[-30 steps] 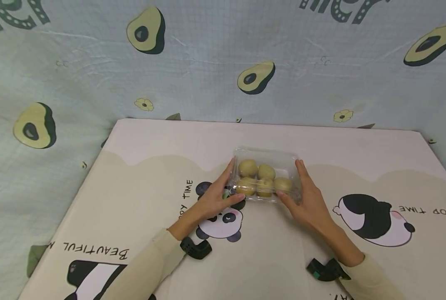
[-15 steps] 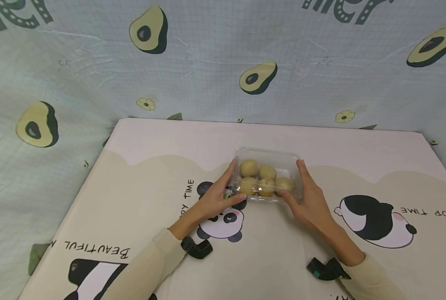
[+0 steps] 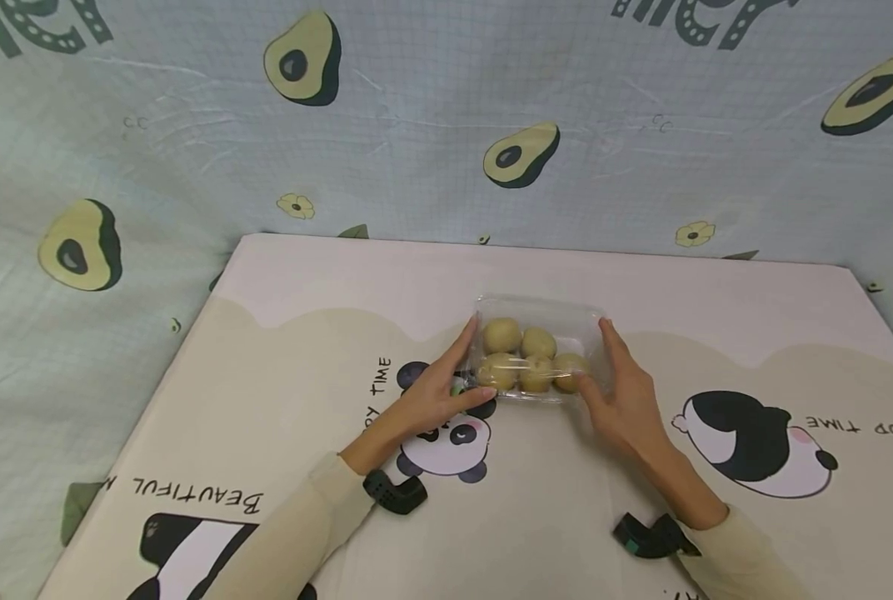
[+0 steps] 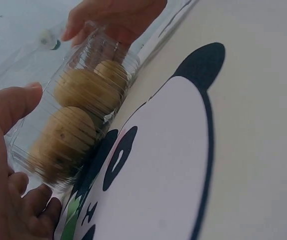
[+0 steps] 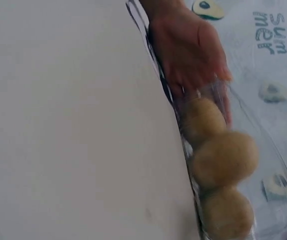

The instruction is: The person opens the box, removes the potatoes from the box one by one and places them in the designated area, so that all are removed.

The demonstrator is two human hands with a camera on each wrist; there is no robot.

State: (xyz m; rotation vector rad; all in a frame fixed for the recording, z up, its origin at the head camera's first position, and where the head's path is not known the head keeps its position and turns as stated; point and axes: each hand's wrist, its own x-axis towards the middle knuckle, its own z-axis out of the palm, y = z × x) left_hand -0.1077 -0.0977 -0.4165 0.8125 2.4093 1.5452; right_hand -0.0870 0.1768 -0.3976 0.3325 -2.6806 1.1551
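A clear plastic box [image 3: 559,312] sits near the middle of the table in the head view. Several round, yellowish-brown potatoes [image 3: 502,335] lie inside it, in two rows. My left hand [image 3: 433,400] holds the box's left end, fingers along the side and thumb towards the front. At the opposite end, my right hand [image 3: 626,408] grips the side, its thumb by the front right corner. The left wrist view shows the left thumb [image 4: 26,100] over the box's edge and the other fingers curled low beside it. Only a sliver of the right hand shows in the right wrist view.
A pale cloth with panda and dog prints covers the table [image 3: 716,308]. Behind and to the left hangs a light curtain [image 3: 416,108] with avocado prints. Black wrist cameras sit on both wrists.
My right thumb has slid a little to the right along the box's front. The left hand keeps its place on the box. The whole head view has shifted slightly.
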